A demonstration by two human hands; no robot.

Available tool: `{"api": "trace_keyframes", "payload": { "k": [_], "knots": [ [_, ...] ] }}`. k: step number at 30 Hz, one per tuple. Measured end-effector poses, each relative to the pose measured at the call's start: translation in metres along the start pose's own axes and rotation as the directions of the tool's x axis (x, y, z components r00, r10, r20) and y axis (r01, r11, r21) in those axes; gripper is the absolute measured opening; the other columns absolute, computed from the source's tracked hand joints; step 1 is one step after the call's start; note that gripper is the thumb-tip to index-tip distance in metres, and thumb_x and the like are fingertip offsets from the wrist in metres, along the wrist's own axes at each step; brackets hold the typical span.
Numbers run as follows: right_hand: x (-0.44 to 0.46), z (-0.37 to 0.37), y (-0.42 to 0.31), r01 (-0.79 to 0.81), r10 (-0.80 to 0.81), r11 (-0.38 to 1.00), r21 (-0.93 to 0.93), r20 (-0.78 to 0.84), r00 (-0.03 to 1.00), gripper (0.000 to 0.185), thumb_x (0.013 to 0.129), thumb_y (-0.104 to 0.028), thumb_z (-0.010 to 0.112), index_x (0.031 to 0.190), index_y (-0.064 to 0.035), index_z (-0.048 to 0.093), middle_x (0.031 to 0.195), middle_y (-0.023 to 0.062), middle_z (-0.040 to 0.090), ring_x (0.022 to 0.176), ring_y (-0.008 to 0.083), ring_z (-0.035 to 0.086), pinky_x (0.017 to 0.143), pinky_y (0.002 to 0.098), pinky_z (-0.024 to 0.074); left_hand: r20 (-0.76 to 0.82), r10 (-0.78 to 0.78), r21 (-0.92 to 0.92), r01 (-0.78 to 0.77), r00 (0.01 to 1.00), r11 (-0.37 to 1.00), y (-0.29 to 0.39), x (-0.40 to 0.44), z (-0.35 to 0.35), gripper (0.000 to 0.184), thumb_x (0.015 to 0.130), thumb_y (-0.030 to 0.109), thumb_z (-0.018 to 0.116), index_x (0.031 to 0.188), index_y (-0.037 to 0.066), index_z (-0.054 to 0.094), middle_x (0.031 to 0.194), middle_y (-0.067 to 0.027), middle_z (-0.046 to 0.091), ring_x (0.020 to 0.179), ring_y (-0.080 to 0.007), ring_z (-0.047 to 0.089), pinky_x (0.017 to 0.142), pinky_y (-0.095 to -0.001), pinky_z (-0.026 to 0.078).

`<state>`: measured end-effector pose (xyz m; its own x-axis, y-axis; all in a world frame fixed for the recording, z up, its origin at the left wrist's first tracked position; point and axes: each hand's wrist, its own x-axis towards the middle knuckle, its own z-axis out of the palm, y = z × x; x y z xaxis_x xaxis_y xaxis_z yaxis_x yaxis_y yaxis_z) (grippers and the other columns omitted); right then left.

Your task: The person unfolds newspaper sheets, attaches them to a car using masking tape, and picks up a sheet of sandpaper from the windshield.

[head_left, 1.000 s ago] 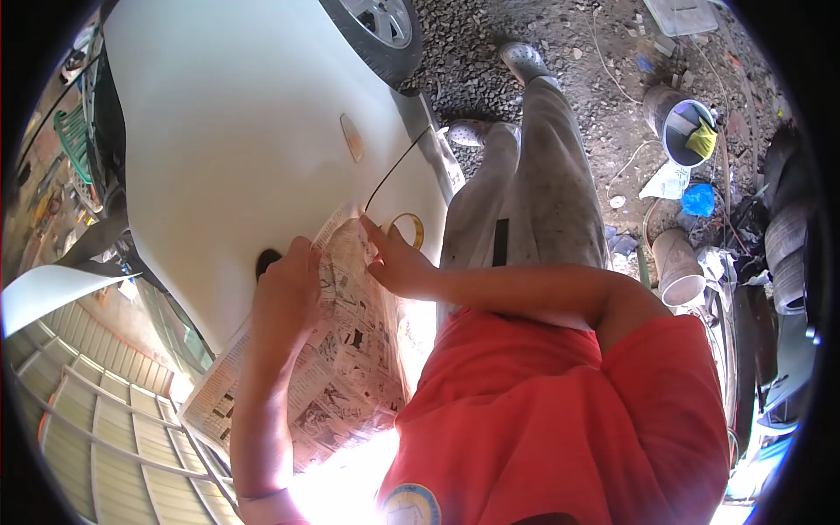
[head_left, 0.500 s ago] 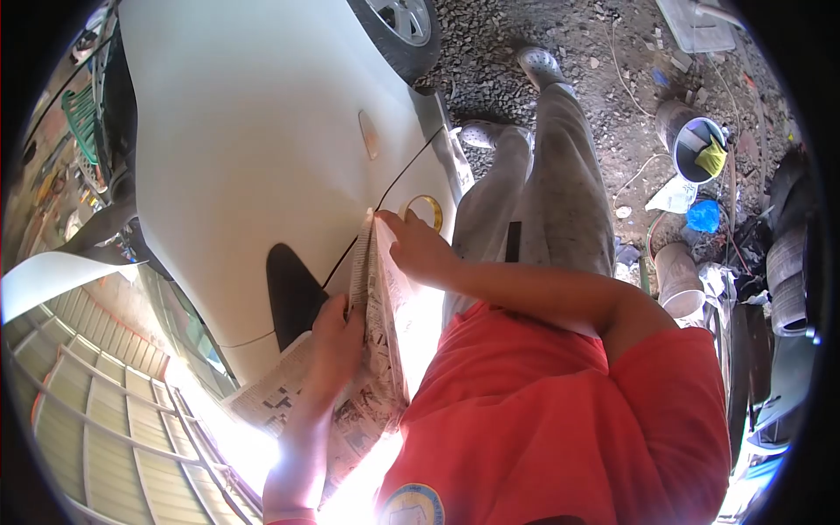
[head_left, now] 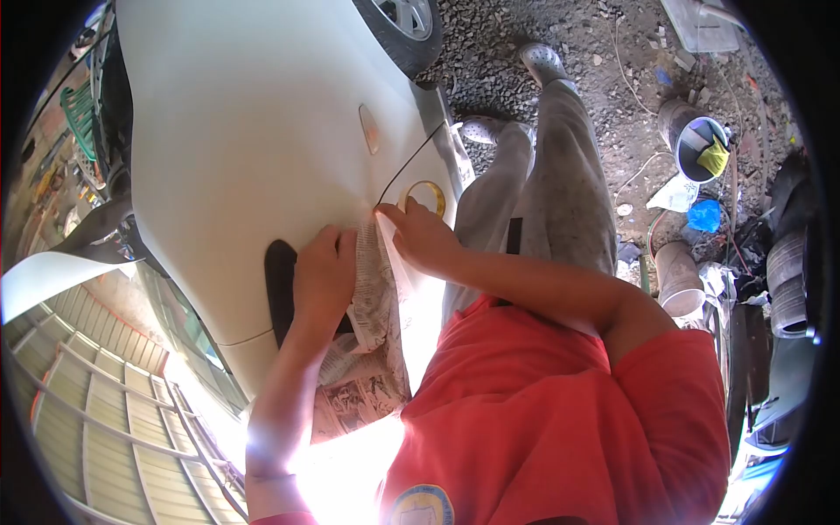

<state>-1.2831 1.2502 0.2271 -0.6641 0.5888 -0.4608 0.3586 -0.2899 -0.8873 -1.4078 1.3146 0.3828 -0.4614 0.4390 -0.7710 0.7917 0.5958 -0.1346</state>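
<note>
A roll of masking tape point(head_left: 426, 198) hangs from my right hand point(head_left: 427, 238), whose fingers are closed on it. Those fingertips touch the top end of a folded newspaper sheet point(head_left: 374, 297) at the dark seam of a white car panel point(head_left: 236, 149). My left hand point(head_left: 324, 276) lies along the left edge of the newspaper, its fingers bent and partly hidden against it. Beside that hand is a black triangular trim piece point(head_left: 280, 284), partly covered by the hand. The lower part of the newspaper hangs down near my red shirt.
A car wheel point(head_left: 407, 31) stands on gravel point(head_left: 481, 52) at the top. To the right are a bucket with a yellow cloth point(head_left: 713, 157), a blue plastic bag point(head_left: 703, 215), a tipped bucket point(head_left: 678, 276) and loose cables. Bright glare washes out the area below my left hand.
My left hand has moved up along the newspaper, toward my right hand. The newspaper's lower left flap has swung in and down. My right hand and the tape have barely shifted.
</note>
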Motion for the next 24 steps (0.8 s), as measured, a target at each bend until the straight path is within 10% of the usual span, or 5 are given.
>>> {"api": "trace_keyframes", "payload": {
  "k": [9, 15, 18, 21, 24],
  "knots": [
    [0.007, -0.005, 0.004, 0.04, -0.039, 0.998, -0.053, 0.02, 0.999, 0.045, 0.087, -0.004, 0.057, 0.131, -0.0171, 0.059, 0.102, 0.0175, 0.057, 0.091, 0.0349, 0.06, 0.078, 0.0471, 0.0503, 0.228, -0.304, -0.393, 0.373, 0.925, 0.841, -0.035, -0.041, 0.048, 0.036, 0.099, 0.029, 0.055, 0.092, -0.005, 0.063, 0.079, -0.0143, 0.064, 0.074, -0.0194, 0.058, 0.072, -0.0346, 0.045],
    [0.009, -0.012, 0.01, 0.206, -0.208, 0.965, -0.163, 0.004, 0.978, 0.043, 0.087, -0.005, 0.062, 0.127, -0.0192, 0.061, 0.101, 0.0151, 0.057, 0.089, 0.0337, 0.06, 0.078, 0.0454, 0.0493, 0.369, -0.393, -0.628, 0.538, 0.842, 0.562, -0.036, -0.04, 0.049, 0.038, 0.098, 0.032, 0.058, 0.088, -0.004, 0.064, 0.08, -0.0054, 0.063, 0.077, -0.0154, 0.058, 0.074, -0.0312, 0.044],
    [0.012, -0.015, 0.013, 0.255, -0.253, 0.946, -0.202, 0.038, 0.967, 0.042, 0.087, -0.006, 0.063, 0.127, -0.0202, 0.061, 0.1, 0.0149, 0.057, 0.089, 0.033, 0.06, 0.078, 0.045, 0.0491, 0.293, -0.287, -0.534, 0.405, 0.912, 0.742, -0.037, -0.035, 0.047, 0.043, 0.099, 0.038, 0.056, 0.087, -0.002, 0.065, 0.081, -0.0064, 0.064, 0.077, -0.0134, 0.058, 0.071, -0.0296, 0.044],
    [0.014, -0.022, 0.01, 0.286, -0.277, 0.928, -0.238, 0.072, 0.958, 0.042, 0.088, -0.006, 0.063, 0.127, -0.0207, 0.061, 0.1, 0.0153, 0.057, 0.089, 0.0324, 0.061, 0.077, 0.0448, 0.0489, 0.512, -0.48, -0.532, 0.702, 0.712, 0.473, -0.038, -0.025, 0.049, 0.046, 0.101, 0.045, 0.05, 0.097, 0.002, 0.065, 0.088, -0.0077, 0.066, 0.078, -0.013, 0.058, 0.069, -0.028, 0.044],
    [0.014, -0.025, 0.009, 0.295, -0.283, 0.925, -0.241, 0.082, 0.956, 0.042, 0.089, -0.006, 0.062, 0.128, -0.0211, 0.06, 0.1, 0.0155, 0.057, 0.089, 0.0324, 0.06, 0.078, 0.0445, 0.049, 0.481, -0.495, -0.63, 0.678, 0.724, 0.379, -0.013, -0.028, 0.038, 0.048, 0.102, 0.049, 0.044, 0.109, 0.005, 0.062, 0.095, -0.0084, 0.067, 0.081, -0.0148, 0.061, 0.067, -0.0283, 0.046]
  ]
}}
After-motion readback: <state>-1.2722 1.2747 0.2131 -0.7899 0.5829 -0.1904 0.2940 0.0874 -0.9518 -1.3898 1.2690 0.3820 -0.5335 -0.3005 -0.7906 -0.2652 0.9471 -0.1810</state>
